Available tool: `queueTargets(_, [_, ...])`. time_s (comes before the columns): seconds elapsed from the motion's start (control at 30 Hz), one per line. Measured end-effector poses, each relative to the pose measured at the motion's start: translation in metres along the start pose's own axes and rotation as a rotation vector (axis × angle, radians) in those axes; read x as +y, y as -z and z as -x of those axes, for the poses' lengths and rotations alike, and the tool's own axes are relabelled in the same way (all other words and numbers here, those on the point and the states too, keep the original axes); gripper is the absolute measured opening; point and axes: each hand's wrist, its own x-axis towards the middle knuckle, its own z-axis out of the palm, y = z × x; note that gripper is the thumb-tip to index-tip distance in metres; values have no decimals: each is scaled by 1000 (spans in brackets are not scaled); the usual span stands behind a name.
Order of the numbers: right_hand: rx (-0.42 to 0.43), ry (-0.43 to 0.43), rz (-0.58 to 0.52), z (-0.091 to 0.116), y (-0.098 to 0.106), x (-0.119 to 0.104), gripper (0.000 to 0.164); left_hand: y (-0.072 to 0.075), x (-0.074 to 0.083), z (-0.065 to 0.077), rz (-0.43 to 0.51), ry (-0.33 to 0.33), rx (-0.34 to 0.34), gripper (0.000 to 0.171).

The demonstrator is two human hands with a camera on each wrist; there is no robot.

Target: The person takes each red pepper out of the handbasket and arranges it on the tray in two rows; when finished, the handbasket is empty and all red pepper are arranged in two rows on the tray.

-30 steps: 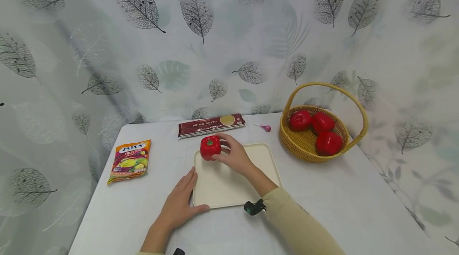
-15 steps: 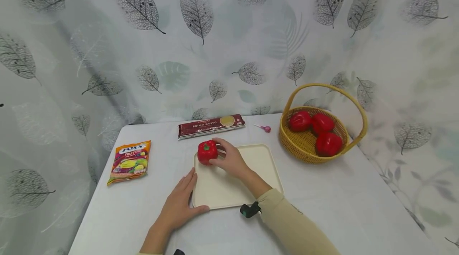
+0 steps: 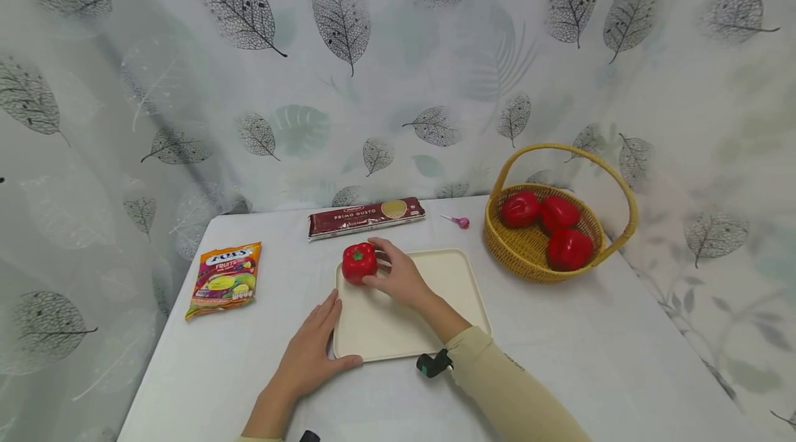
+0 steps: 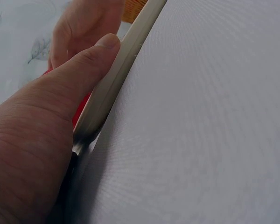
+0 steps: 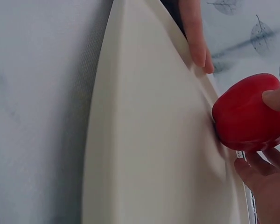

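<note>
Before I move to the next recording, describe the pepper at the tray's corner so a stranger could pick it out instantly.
On the white table, find the rectangular cream tray. At its far left corner, the right hand grips a red pepper, green stem up. Three other red items lie in the wicker basket; only this is held.

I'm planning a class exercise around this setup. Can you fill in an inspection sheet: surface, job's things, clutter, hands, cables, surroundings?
Surface: white cloth-covered table.
Job's things: glossy red bell pepper at the far-left corner of the cream rectangular tray.
Clutter: orange-and-purple Fox's candy bag, left; long brown Primo Gusto packet, behind the tray; pink lollipop on a white stick; round yellow wicker basket, right, holding three glossy red pepper-like items.
Hands: left hand rests against the tray's near-left corner; right hand holds the pepper.
Cables: nothing seen.
Surroundings: whitish leaf-patterned curtain behind and at both sides.
</note>
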Motion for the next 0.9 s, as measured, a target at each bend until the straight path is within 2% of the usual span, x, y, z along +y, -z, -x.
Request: queueTargets(0.9, [-24, 4, -10, 5, 1, 3, 85, 2, 3, -1, 4, 38, -28, 127])
